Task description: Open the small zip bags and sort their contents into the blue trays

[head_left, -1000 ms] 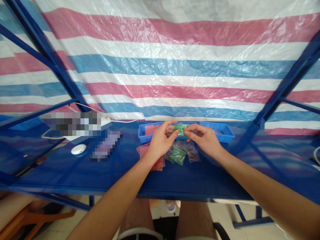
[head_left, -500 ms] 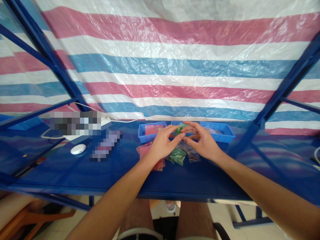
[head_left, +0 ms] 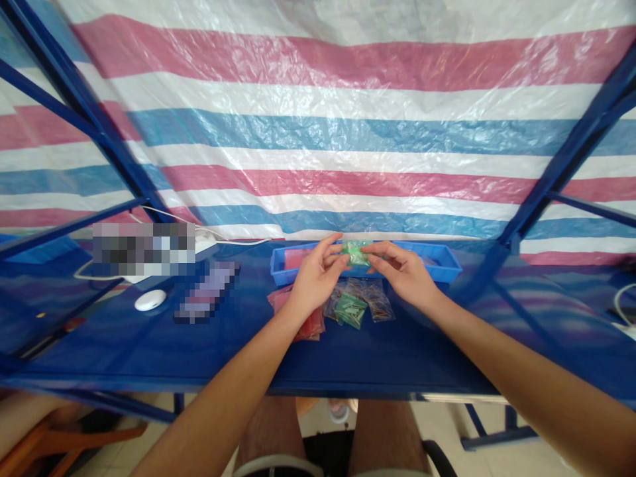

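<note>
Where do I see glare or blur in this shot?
Head view: glare whitens parts of the striped sheet, and the blue table shows faint reflections at right; head view: the green bag between left hand and right hand looks soft, contents unclear; head view: pixelated patches hide detail at left.

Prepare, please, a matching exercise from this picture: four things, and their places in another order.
1. Upper green bag
2. Red bags
3. Striped sheet
4. White oval object

A. Hanging behind the table
B. Between the left hand and right hand
C. Left of the nearer blurred item
D. Partly hidden by the left wrist

Pairs: 1-B, 2-D, 3-A, 4-C
</note>
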Demonstrator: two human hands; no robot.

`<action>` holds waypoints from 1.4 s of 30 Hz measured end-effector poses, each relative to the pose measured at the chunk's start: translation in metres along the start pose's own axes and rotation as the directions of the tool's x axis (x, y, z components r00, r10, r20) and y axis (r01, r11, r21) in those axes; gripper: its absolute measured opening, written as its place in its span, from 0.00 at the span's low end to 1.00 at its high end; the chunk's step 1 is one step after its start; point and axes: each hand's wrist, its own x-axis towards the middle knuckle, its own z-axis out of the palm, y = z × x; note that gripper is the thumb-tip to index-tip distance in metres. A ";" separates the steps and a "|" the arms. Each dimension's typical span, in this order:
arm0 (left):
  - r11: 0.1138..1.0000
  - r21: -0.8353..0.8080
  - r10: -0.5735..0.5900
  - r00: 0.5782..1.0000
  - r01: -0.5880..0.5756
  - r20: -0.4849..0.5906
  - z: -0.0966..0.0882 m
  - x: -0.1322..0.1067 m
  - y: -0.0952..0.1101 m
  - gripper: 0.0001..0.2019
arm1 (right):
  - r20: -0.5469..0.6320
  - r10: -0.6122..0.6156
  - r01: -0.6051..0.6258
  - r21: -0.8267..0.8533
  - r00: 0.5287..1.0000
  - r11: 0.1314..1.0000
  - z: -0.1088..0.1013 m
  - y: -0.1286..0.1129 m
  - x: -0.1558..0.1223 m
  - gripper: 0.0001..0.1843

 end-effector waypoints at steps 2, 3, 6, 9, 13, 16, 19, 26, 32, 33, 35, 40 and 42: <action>0.992 0.119 0.032 0.999 -0.029 -0.023 -0.003 0.000 0.003 0.26 | -0.108 -0.068 0.053 -0.134 0.992 0.990 -0.005 0.002 0.002 0.16; 0.978 0.205 0.050 0.998 -0.043 -0.028 -0.005 0.000 0.005 0.23 | -0.148 -0.114 0.079 -0.225 0.982 0.971 -0.008 0.003 0.004 0.16; 0.880 0.461 0.091 0.994 -0.112 0.068 -0.008 -0.004 0.013 0.15 | -0.182 -0.194 0.098 -0.438 0.964 0.893 -0.018 0.007 0.007 0.15; 0.753 0.597 0.086 0.940 -0.278 0.330 -0.008 -0.009 0.018 0.15 | -0.137 -0.185 0.085 -0.531 0.973 0.843 -0.024 0.013 0.009 0.14; 0.643 0.639 0.025 0.846 -0.422 0.532 -0.007 -0.014 0.015 0.21 | 0.015 -0.189 0.147 -0.685 0.982 0.713 -0.026 0.025 0.010 0.13; 0.629 0.656 -0.018 0.836 -0.417 0.548 -0.009 -0.015 0.012 0.28 | 0.053 -0.138 0.128 -0.774 0.989 0.620 -0.026 0.034 0.010 0.15; 0.638 0.662 -0.038 0.843 -0.393 0.536 -0.012 -0.014 0.010 0.31 | 0.024 -0.114 0.085 -0.821 0.993 0.564 -0.027 0.038 0.009 0.17; 0.694 0.624 -0.022 0.855 -0.360 0.518 -0.013 -0.009 0.008 0.18 | -0.021 -0.198 0.095 -0.825 0.980 0.558 -0.027 0.033 0.006 0.16; 0.724 0.637 0.004 0.925 -0.265 0.379 -0.015 -0.005 0.008 0.15 | 0.011 -0.330 0.236 -0.721 0.944 0.651 -0.023 0.016 0.007 0.11; 0.735 0.635 0.009 0.940 -0.237 0.340 -0.015 -0.004 0.008 0.14 | 0.007 -0.348 0.254 -0.697 0.938 0.671 -0.022 0.012 0.007 0.10; 0.783 0.598 0.021 0.968 -0.172 0.251 -0.016 -0.003 0.009 0.14 | -0.015 -0.376 0.277 -0.650 0.926 0.708 -0.019 0.005 0.006 0.08; 0.961 0.274 -0.049 0.997 0.029 0.066 -0.011 0.000 0.015 0.16 | -0.001 -0.234 0.210 -0.442 0.972 0.872 -0.009 -0.008 -0.001 0.09; 0.987 0.114 -0.117 0.992 0.110 0.057 -0.007 -0.001 0.018 0.20 | 0.081 -0.112 0.132 -0.308 0.990 0.942 -0.003 -0.008 -0.005 0.16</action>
